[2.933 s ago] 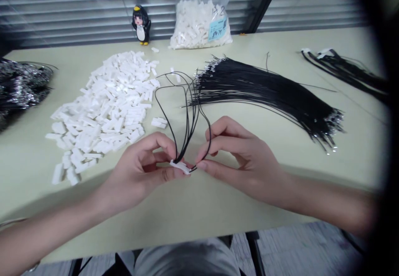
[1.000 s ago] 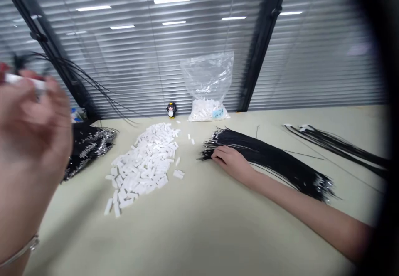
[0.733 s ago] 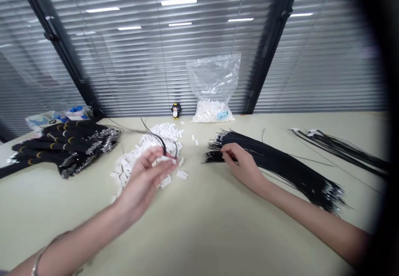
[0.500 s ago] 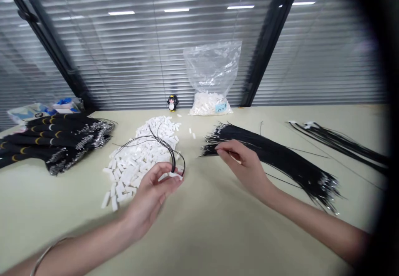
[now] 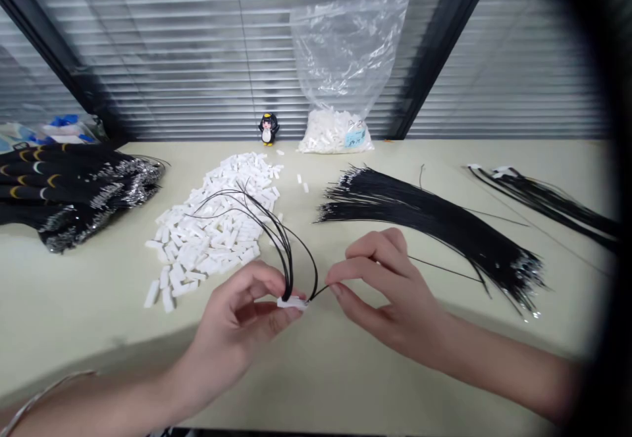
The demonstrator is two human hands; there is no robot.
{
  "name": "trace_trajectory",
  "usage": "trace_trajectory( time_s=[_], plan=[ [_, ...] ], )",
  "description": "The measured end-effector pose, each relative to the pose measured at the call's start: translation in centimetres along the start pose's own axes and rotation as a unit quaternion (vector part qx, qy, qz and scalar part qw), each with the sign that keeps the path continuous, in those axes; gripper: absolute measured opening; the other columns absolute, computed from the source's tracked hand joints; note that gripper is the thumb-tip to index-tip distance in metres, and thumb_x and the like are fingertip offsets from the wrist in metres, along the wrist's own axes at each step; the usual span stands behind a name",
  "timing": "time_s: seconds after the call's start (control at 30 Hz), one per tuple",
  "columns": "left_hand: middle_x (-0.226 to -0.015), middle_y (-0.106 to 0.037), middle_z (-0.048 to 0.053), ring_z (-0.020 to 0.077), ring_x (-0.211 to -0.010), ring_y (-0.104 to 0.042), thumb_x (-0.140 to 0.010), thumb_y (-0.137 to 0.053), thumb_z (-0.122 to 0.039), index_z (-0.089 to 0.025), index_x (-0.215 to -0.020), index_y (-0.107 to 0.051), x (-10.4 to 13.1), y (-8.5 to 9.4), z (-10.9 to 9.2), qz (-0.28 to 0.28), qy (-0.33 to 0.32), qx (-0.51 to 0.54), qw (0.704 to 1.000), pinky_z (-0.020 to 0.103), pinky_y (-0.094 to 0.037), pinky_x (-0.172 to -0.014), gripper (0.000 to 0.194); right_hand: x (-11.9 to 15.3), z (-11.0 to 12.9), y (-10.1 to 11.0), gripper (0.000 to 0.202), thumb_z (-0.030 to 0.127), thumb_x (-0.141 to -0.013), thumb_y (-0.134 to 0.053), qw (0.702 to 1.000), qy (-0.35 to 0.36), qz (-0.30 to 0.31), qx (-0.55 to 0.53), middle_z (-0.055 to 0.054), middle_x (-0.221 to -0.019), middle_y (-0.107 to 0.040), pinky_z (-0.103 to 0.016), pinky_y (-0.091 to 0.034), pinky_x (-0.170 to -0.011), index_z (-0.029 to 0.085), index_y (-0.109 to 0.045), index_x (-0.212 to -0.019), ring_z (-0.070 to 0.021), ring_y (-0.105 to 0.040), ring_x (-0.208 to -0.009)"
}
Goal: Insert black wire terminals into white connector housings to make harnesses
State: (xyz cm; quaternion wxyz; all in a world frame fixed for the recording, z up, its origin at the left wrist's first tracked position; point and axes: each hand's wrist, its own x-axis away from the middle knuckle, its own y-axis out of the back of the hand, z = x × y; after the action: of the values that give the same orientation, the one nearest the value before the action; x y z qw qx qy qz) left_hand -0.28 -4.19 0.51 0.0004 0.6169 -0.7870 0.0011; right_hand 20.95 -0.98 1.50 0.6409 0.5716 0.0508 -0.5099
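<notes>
My left hand (image 5: pixel 247 318) pinches a white connector (image 5: pixel 292 303) between thumb and fingers. Several thin black wires (image 5: pixel 281 239) rise from the connector and curve back over a heap of white connectors (image 5: pixel 212 226). Just to the right, my right hand (image 5: pixel 385 285) pinches a single black wire (image 5: pixel 320 291) whose end meets the right end of the held connector. How deep that end sits is too small to tell. Behind my right hand lies a thick bundle of black wires (image 5: pixel 429 220) with silvery tips.
At the far left are black wire bundles (image 5: pixel 74 187) with yellow bands. A penguin figurine (image 5: pixel 268 129) and a clear bag of white parts (image 5: pixel 336 131) stand at the back, by the blinds. More black cables (image 5: pixel 548 203) lie at the right on the table (image 5: pixel 345 384).
My right hand has moved from the wire bundle down to the held connector, now with a wire in its fingers. The view has tilted down.
</notes>
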Motion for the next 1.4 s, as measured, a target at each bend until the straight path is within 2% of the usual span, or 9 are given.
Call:
trace_trajectory(
  time_s=[0.17, 0.37, 0.5, 0.77, 0.93, 1.1, 1.2, 1.3, 1.4],
  plan=[
    [-0.083, -0.053, -0.005, 0.0076, -0.083, -0.063, -0.081, -0.062, -0.012, -0.026, -0.087, -0.052, 0.4, 0.1, 0.0, 0.011, -0.055, -0.042, 0.998, 0.013, -0.051, -0.074, 0.018, 0.5, 0.2, 0.5, 0.014, 0.012, -0.078, -0.058, 0.997, 0.054, 0.000, 0.060, -0.001, -0.081, -0.046, -0.028, -0.026, -0.075, 0.020, -0.057, -0.089, -0.0082, -0.039, -0.077],
    [-0.082, -0.051, -0.003, 0.0114, -0.084, -0.065, -0.079, -0.064, -0.013, -0.028, -0.087, -0.054, 0.5, -0.1, -0.2, 0.011, -0.049, -0.056, 0.997, 0.016, -0.053, -0.075, 0.020, 0.4, 0.6, 0.8, 0.013, 0.014, -0.079, -0.058, 0.991, 0.082, 0.011, 0.103, -0.002, -0.080, -0.047, -0.029, -0.026, -0.074, 0.020, -0.055, -0.090, -0.0090, -0.038, -0.076],
    [-0.082, -0.051, -0.003, 0.0095, -0.079, -0.062, -0.079, -0.064, -0.013, -0.029, -0.087, -0.054, 0.5, 0.0, -0.1, 0.007, -0.061, -0.072, 0.995, 0.014, -0.052, -0.070, 0.020, 0.5, 0.7, 0.9, 0.015, 0.017, -0.079, -0.061, 0.993, 0.066, 0.026, 0.094, -0.002, -0.081, -0.046, -0.028, -0.028, -0.074, 0.023, -0.058, -0.092, -0.0103, -0.035, -0.078],
    [-0.082, -0.052, -0.003, 0.0085, -0.079, -0.062, -0.079, -0.064, -0.011, -0.029, -0.087, -0.055, 0.5, -0.1, -0.2, 0.016, -0.060, -0.071, 0.996, 0.013, -0.052, -0.070, 0.021, 0.7, 1.3, 0.7, 0.014, 0.016, -0.081, -0.058, 0.994, 0.041, 0.036, 0.093, -0.002, -0.081, -0.049, -0.028, -0.026, -0.073, 0.023, -0.058, -0.093, -0.0108, -0.035, -0.079],
    [-0.080, -0.054, -0.003, 0.0079, -0.077, -0.061, -0.079, -0.064, -0.011, -0.028, -0.086, -0.055, 0.5, -0.2, -0.4, 0.016, -0.061, -0.072, 0.995, 0.013, -0.051, -0.070, 0.020, 0.5, 1.6, 1.1, 0.014, 0.014, -0.081, -0.057, 0.993, 0.053, 0.032, 0.100, -0.001, -0.077, -0.049, -0.028, -0.026, -0.071, 0.023, -0.059, -0.092, -0.0104, -0.035, -0.076],
    [-0.078, -0.055, -0.003, 0.0074, -0.071, -0.059, -0.077, -0.066, -0.012, -0.028, -0.084, -0.058, 0.5, -0.3, -0.2, 0.007, -0.059, -0.074, 0.995, 0.012, -0.050, -0.065, 0.019, 0.6, 1.6, 1.0, 0.017, 0.014, -0.082, -0.056, 0.990, 0.066, 0.070, 0.106, -0.001, -0.077, -0.050, -0.027, -0.026, -0.070, 0.023, -0.058, -0.096, -0.0098, -0.034, -0.075],
    [-0.079, -0.055, -0.003, 0.0078, -0.072, -0.060, -0.076, -0.067, -0.014, -0.028, -0.083, -0.060, 0.3, -0.2, 0.3, 0.002, -0.035, -0.066, 0.997, 0.011, -0.050, -0.063, 0.018, 0.9, 1.2, 0.3, 0.013, 0.013, -0.082, -0.055, 0.991, 0.065, 0.085, 0.085, 0.000, -0.080, -0.050, -0.027, -0.027, -0.072, 0.020, -0.057, -0.093, -0.0089, -0.036, -0.076],
    [-0.080, -0.055, -0.002, 0.0097, -0.074, -0.061, -0.075, -0.068, -0.016, -0.026, -0.083, -0.060, 0.0, -0.2, 0.5, -0.008, -0.008, -0.063, 0.998, 0.013, -0.050, -0.064, 0.015, 1.0, 0.9, -0.5, 0.009, 0.014, -0.082, -0.055, 0.993, 0.060, 0.069, 0.069, 0.000, -0.079, -0.050, -0.026, -0.027, -0.072, 0.019, -0.057, -0.089, -0.0082, -0.036, -0.076],
    [-0.082, -0.056, -0.001, 0.0110, -0.075, -0.061, -0.075, -0.069, -0.015, -0.025, -0.084, -0.061, -0.3, -0.1, 0.3, -0.041, -0.039, -0.082, 0.995, 0.015, -0.050, -0.065, 0.016, 0.8, 0.9, -0.8, 0.014, 0.017, -0.081, -0.057, 0.993, 0.064, 0.035, 0.095, -0.002, -0.092, -0.052, -0.028, -0.032, -0.081, 0.019, -0.057, -0.095, -0.0107, -0.041, -0.089]
  ],
)
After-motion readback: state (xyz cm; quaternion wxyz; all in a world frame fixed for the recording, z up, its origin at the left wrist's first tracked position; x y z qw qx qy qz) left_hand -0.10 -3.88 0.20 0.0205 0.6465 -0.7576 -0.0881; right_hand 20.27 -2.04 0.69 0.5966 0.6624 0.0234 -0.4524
